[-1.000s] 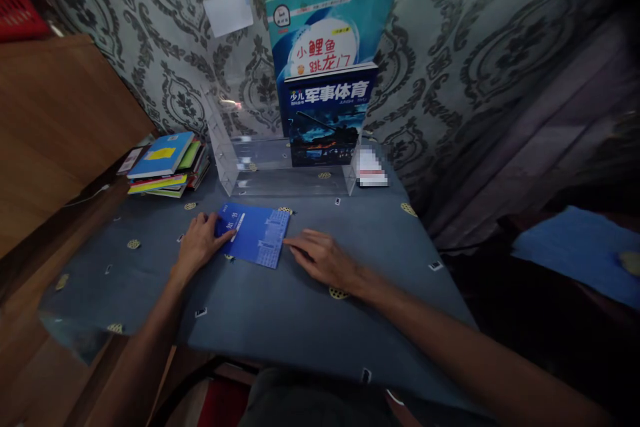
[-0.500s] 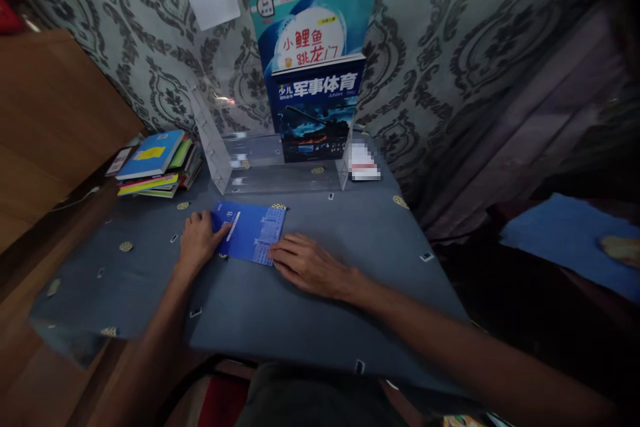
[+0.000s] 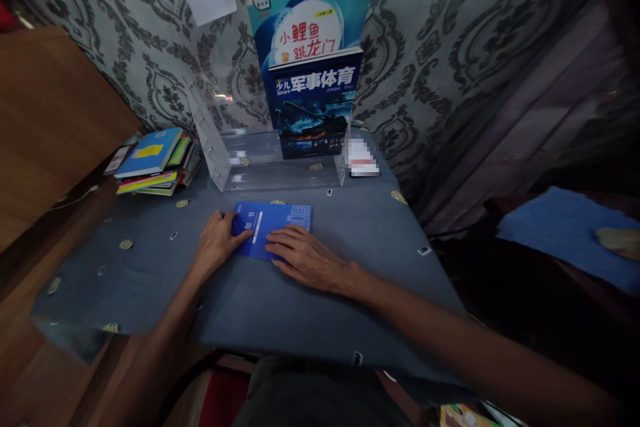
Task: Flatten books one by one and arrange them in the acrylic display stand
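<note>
A thin blue booklet (image 3: 280, 221) lies flat on the grey-blue tablecloth (image 3: 300, 307). My left hand (image 3: 217, 245) rests at its left edge, thumb on the cover. My right hand (image 3: 303, 255) lies palm down over the booklet's lower right part, fingers spread. Behind the booklet stands a clear acrylic rack (image 3: 235, 157) holding a dark blue book (image 3: 313, 103) upright, with a larger light blue book (image 3: 305, 20) behind that one.
A stack of colourful books (image 3: 155, 160) sits at the back left of the table. A small white card (image 3: 361, 159) lies right of the rack. Patterned wallpaper is behind. A wooden panel (image 3: 55, 113) stands at left, and a blue cloth (image 3: 565, 230) lies at right.
My right hand slid left from the bare cloth onto the booklet. The booklet has turned and now lies squarer to the table edge. My left hand stayed at its left edge.
</note>
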Action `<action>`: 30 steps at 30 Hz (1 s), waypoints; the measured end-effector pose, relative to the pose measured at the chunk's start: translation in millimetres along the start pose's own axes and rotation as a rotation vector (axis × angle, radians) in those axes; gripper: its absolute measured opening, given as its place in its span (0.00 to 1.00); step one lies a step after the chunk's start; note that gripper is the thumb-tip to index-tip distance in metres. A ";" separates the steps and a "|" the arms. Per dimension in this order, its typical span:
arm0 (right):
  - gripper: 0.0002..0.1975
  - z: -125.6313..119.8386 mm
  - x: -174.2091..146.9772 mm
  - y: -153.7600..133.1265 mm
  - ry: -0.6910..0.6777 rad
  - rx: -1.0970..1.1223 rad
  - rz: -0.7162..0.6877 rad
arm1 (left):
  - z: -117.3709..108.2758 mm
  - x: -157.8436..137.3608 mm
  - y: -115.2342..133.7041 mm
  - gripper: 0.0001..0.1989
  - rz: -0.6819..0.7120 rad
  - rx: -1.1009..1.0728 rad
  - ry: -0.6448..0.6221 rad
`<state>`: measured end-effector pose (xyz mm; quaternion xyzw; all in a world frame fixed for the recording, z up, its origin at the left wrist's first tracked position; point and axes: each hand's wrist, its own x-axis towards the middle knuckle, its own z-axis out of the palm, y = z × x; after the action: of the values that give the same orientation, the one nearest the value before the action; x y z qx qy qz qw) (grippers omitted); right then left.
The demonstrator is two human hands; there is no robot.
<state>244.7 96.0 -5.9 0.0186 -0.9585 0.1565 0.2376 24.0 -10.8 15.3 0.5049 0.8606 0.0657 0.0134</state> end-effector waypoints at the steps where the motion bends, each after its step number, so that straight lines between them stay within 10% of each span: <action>1: 0.12 0.2 0.1 0.2 -0.011 -0.006 0.010 | 0.0 -1.2 3.9 0.27 0.012 -0.008 -0.009; 12: 0.14 2.3 -1.1 2.4 -0.132 -0.056 0.076 | 3.9 -22.1 53.1 0.16 0.123 -0.134 -0.084; 18: 0.38 -1.7 -9.4 -13.1 -0.247 0.007 0.091 | 9.5 -22.8 47.9 0.16 0.142 -0.190 -0.065; 30: 0.24 -20.9 -7.2 -8.5 -0.368 0.084 0.056 | -0.2 -6.1 42.1 0.19 0.229 -0.246 -0.108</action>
<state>261.4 94.1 10.8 0.0300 -0.9785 0.1969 0.0527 63.5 4.2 20.6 0.5968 0.7811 0.1443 0.1138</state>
